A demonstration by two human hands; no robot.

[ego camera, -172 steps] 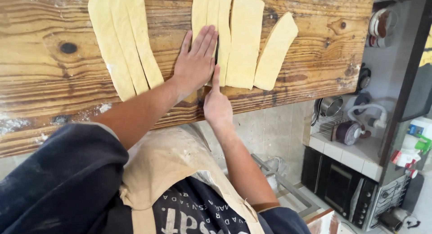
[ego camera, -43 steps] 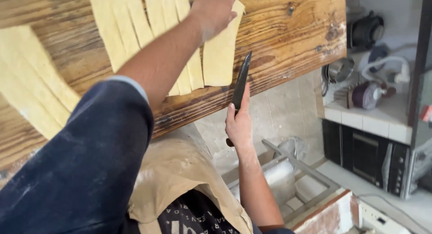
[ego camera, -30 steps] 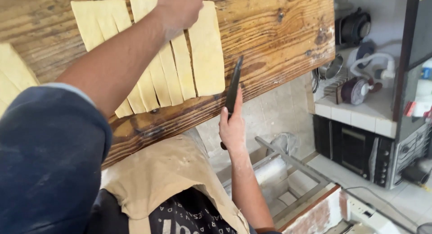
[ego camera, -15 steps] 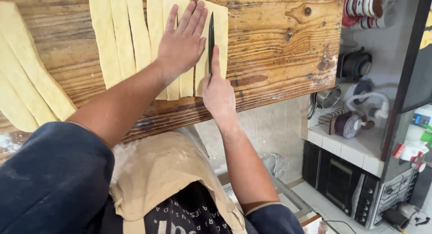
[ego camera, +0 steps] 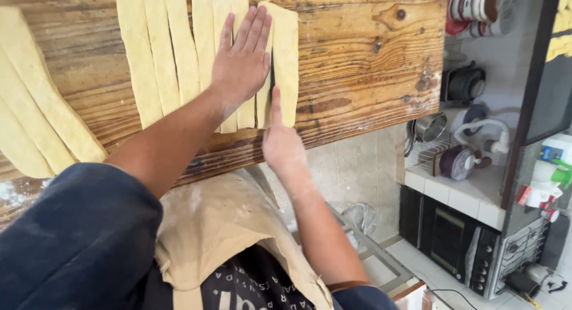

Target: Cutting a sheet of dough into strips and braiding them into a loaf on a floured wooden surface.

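My left hand (ego camera: 241, 59) lies flat, fingers spread, on a group of long pale dough strips (ego camera: 179, 53) on a wooden table (ego camera: 357, 53). My right hand (ego camera: 281, 144) grips a dark knife (ego camera: 272, 77), index finger stretched along its back. The blade stands in the dough just right of my left fingers, between them and the rightmost strip (ego camera: 287, 59). Most of the blade is hidden by my hand.
More dough strips (ego camera: 36, 125) lie fanned at the table's left end. Beyond the table's right edge are a tiled counter with pots (ego camera: 462, 83), stacked plates (ego camera: 476, 6), a small oven (ego camera: 453, 238) and a gas stove (ego camera: 524, 256). I wear a tan apron (ego camera: 220, 238).
My right hand brought the knife up from below the table edge onto the dough, then drew it toward me. My left hand settled flat on the strips.
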